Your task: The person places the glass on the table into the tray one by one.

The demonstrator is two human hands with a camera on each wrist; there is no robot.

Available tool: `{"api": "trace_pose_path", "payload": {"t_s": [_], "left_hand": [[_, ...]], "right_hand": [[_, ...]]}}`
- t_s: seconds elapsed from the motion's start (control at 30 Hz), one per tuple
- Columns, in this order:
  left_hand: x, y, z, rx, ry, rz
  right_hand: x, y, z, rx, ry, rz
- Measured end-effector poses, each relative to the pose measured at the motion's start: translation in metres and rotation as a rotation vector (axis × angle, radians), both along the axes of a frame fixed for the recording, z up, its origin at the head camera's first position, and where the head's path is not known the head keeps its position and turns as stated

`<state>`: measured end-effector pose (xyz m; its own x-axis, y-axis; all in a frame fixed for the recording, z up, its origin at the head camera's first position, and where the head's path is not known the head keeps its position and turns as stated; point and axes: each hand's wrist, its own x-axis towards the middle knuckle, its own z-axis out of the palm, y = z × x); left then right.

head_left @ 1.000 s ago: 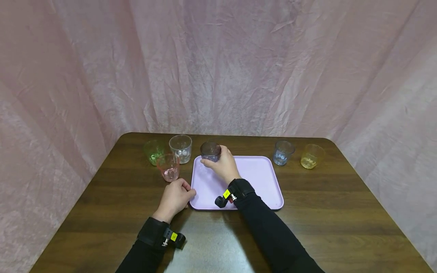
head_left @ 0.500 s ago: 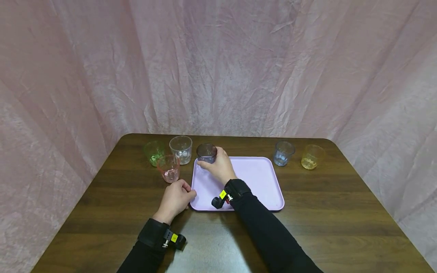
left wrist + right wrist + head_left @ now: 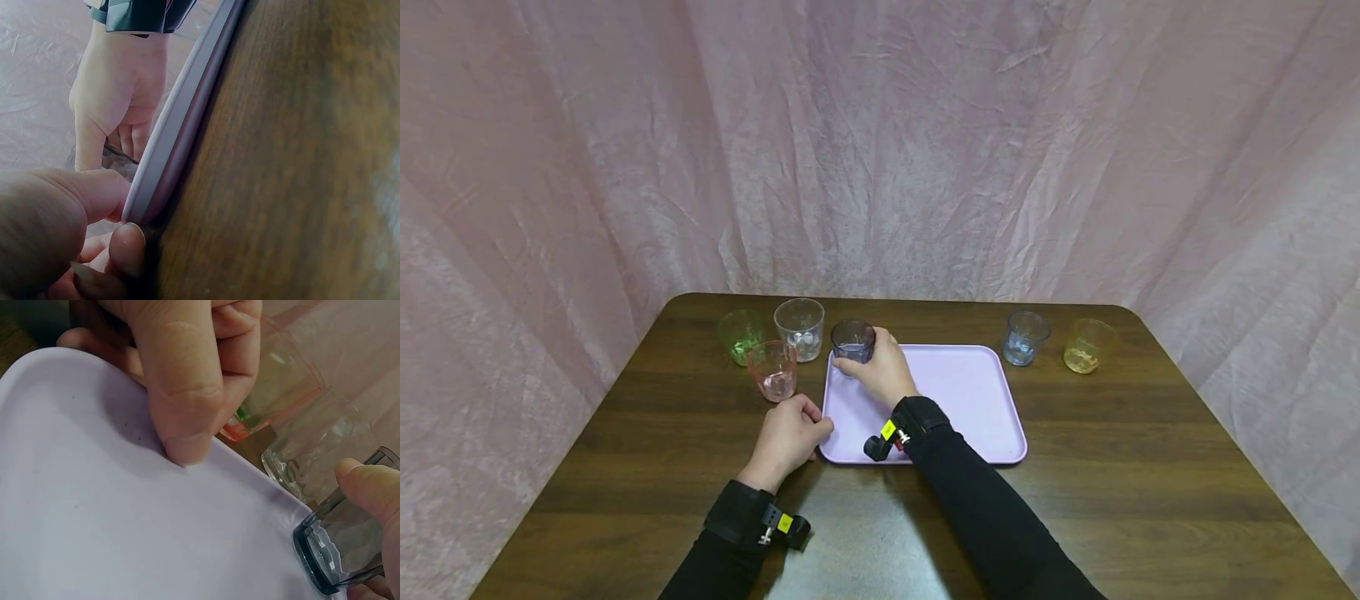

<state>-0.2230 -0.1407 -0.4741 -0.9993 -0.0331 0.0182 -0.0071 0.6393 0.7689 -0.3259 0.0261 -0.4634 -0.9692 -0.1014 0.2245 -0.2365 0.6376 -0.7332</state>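
My right hand (image 3: 885,367) holds a smoky grey drinking glass (image 3: 853,343), thumb on its near side, over the far left corner of a lilac tray (image 3: 958,400). In the right wrist view the base of the grey glass (image 3: 337,550) is at the tray's rim; whether it touches cannot be told. My left hand (image 3: 784,437) pinches the tray's left edge. Seen from the left wrist, the thumb (image 3: 103,194) lies over the rim and fingertips (image 3: 128,247) are curled against its outer side. A pink glass (image 3: 773,375) stands just beyond that hand.
Left of the tray, a clear glass (image 3: 800,329) and a green glass (image 3: 741,337) stand behind the pink one. To its right are a blue glass (image 3: 1025,340) and a yellow glass (image 3: 1087,346). A pink curtain (image 3: 880,150) hangs behind the wooden table (image 3: 1120,483).
The right hand has shifted a little left with the grey glass, then lowered it slightly toward the tray's corner. My left hand keeps its place on the tray edge.
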Motion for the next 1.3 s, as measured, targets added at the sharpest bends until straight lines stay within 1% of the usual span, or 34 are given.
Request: {"api": "trace_pose_path", "payload": {"t_s": [0.3,0.57,0.73,1.0,1.3], "left_hand": [[-0.001,0.002,-0.002,-0.004,0.039,-0.005],[0.0,0.002,-0.002,0.007,0.03,-0.006],[0.0,0.002,-0.001,0.005,0.029,-0.008],[-0.001,0.001,0.0,-0.005,0.025,-0.003],[0.0,0.0,0.0,-0.006,0.002,0.001]], "right_hand": [[0.0,0.0,-0.001,0.022,0.016,0.0],[0.004,0.003,-0.002,0.017,0.0,0.011],[0.004,0.006,0.001,-0.013,0.001,0.018],[0.003,0.01,0.006,-0.051,0.001,0.007],[0.005,0.016,0.013,-0.097,-0.035,0.004]]}}
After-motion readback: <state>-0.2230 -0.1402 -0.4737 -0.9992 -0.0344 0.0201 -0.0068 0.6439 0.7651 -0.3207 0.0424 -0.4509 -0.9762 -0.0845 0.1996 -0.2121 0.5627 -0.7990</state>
